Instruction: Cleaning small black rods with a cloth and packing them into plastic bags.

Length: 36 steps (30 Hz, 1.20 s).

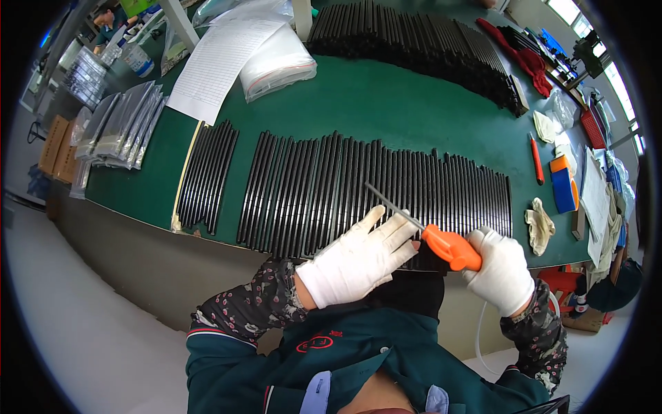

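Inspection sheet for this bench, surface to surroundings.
Surface: green worktop, loaded in several places.
Job's things: black rods in a side-by-side row; orange air gun, nozzle over them.
Clutter: printed sheet, upper left; tape rolls and crumpled cream cloth, right.
Left hand: gloved, open over the rods' near ends; contact unclear.
Right hand: gloved, gripping the air gun.
Cables: thin white hose below right hand; connection hidden.
Surroundings: co-worker, far upper left.

1. right grip (500, 269), white-gloved: wrapped around an orange tool (452, 250) with a thin metal shaft.
2. left grip (358, 257), white-gloved: spread over the near edge of the black rod row (296, 193).
3. green bench (414, 96): smaller rod group (207, 179) lies left.
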{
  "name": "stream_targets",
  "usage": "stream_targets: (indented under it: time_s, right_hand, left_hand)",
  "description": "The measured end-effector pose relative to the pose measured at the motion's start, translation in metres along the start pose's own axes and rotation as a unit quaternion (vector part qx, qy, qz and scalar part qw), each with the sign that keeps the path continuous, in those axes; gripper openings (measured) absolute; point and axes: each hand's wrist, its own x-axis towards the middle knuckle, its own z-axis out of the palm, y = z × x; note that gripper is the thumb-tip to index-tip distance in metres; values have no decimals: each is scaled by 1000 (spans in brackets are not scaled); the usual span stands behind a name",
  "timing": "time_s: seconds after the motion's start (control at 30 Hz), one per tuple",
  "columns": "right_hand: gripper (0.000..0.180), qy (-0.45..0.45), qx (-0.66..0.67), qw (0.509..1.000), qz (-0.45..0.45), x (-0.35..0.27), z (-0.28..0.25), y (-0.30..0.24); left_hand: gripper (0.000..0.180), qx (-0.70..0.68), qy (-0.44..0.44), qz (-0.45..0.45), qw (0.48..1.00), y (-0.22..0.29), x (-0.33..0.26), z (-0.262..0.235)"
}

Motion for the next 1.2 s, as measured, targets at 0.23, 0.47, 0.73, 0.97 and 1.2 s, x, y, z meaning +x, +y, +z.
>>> stream_targets:
  time_s: [0.23, 0.47, 0.73, 0.97, 1.2]
  right_hand:
    - [20, -25, 12, 999, -22, -9, 3, -1]
    - [30, 50, 41, 998, 26, -41, 1, 25]
    - [28, 60, 62, 994, 65, -77, 14, 38]
    - [26, 49, 51, 995, 74, -76, 19, 45]
    - [22, 51, 30, 994, 95, -75, 23, 52]
  left_hand:
    - [59, 1, 43, 6, 999, -2, -2, 8]
    - [61, -7, 10, 6, 1000, 1, -2, 2]
    - [68, -73, 15, 57, 996, 25, 29, 12]
    - [66, -37, -23, 61, 997, 28, 37, 20]
    - [66, -25, -52, 64, 996, 30, 43, 12]
